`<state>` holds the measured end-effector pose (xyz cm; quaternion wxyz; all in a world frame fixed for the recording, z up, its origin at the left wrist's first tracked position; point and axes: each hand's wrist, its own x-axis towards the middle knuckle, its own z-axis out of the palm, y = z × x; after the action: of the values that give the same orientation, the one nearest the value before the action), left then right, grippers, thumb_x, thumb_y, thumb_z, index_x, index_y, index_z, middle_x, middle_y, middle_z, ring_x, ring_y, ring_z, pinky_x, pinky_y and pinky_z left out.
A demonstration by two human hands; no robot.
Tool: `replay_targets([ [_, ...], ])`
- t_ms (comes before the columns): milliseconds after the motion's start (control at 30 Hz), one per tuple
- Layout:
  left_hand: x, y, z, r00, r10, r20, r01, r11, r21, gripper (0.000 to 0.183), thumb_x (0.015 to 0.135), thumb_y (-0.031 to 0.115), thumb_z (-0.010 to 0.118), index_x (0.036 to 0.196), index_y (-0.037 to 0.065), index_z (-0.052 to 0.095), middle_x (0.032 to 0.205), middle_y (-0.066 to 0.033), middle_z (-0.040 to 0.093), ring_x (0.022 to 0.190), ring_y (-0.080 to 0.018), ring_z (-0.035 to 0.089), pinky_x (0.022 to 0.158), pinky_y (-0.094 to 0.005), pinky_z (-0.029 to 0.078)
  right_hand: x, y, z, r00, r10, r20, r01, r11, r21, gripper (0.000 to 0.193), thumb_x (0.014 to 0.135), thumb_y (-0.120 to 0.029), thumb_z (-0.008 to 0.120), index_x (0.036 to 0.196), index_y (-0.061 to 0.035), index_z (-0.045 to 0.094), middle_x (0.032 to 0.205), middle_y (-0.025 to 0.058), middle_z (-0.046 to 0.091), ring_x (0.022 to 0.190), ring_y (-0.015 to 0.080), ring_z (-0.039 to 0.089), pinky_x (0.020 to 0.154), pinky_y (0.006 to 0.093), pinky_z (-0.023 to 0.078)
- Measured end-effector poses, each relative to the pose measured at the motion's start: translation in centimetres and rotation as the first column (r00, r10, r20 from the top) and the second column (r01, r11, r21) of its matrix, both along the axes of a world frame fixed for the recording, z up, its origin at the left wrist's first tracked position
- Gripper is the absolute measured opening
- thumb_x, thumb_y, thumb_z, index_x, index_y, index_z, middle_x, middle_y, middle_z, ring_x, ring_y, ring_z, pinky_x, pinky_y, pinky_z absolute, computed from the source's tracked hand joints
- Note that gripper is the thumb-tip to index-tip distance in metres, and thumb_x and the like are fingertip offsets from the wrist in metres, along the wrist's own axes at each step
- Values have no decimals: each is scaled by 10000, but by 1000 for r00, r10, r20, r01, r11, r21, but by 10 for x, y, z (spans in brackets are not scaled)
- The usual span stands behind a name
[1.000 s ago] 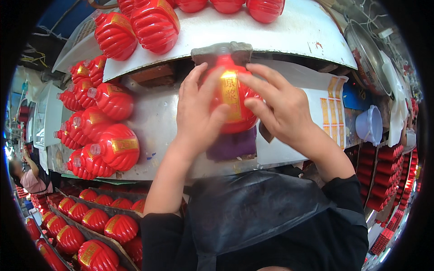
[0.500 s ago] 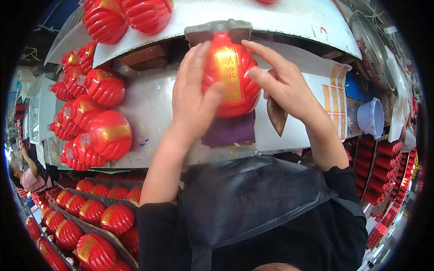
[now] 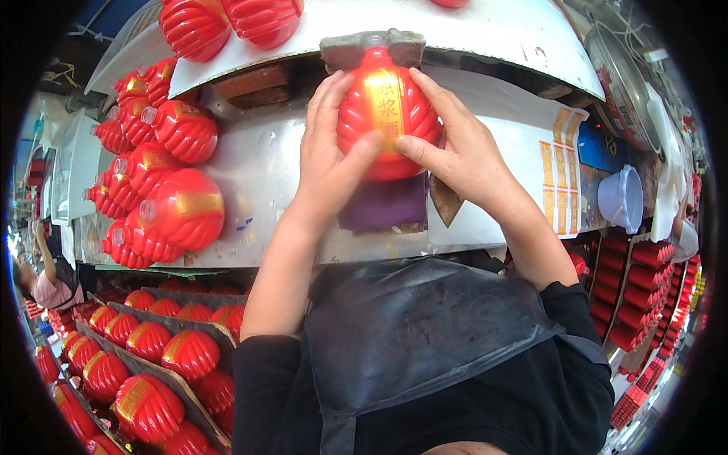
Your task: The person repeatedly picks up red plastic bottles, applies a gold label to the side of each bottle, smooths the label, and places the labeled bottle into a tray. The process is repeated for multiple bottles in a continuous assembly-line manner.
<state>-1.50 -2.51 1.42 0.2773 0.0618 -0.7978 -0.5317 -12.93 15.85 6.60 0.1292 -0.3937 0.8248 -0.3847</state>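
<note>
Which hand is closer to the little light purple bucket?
Right. The right hand is at the right side of the red bottle, with the bucket off to its right. The left hand is at the bottle's left side, farther away.

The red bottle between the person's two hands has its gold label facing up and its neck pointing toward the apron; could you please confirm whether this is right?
Not quite: the neck points away from the dark apron, as the head view shows. The red bottle is between the left hand and right hand, with its gold label facing up.
</note>
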Motion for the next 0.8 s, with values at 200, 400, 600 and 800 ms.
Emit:
replay_targets([
  [200, 0, -3, 0, 1000, -20, 7, 20, 999, -43, 758, 878, 271, 712, 1534, 9, 436, 1599, -231, 387, 1496, -363, 386, 1235, -439, 311, 1, -1, 2, 999, -9, -42, 10, 999, 34, 874, 893, -434, 766, 1605, -90, 395, 1533, 210, 521, 1378, 334, 560, 1107, 389, 467],
  [400, 2, -6, -3, 998, -56, 1, 56, 998, 39, 698, 948, 265, 657, 1550, 8, 416, 1599, -212, 396, 1496, -334, 388, 1239, -419, 298, 0, 1, -3, 1000, 3, -19, -2, 1000, 5, 863, 886, -428, 747, 1597, -87, 397, 1518, 236, 513, 1340, 369, 578, 1091, 412, 482],
  [600, 6, -3, 1, 984, -160, -84, 181, 874, 451, 592, 1070, 223, 519, 1596, 9, 351, 1604, -129, 417, 1481, -234, 392, 1247, -374, 277, -17, 7, -10, 954, 99, 284, -65, 990, -126, 702, 1027, -361, 650, 1643, -178, 365, 1108, 54, 680, 736, 51, 543, 658, 230, 500],
  [800, 4, -2, -1, 988, -138, -70, 155, 890, 429, 584, 1050, 214, 549, 1579, 25, 388, 1596, -132, 413, 1472, -232, 394, 1232, -370, 300, -17, 9, -12, 961, 90, 260, -63, 992, -109, 655, 1036, -301, 615, 1630, -163, 378, 1281, 108, 622, 932, 143, 562, 807, 280, 494],
])
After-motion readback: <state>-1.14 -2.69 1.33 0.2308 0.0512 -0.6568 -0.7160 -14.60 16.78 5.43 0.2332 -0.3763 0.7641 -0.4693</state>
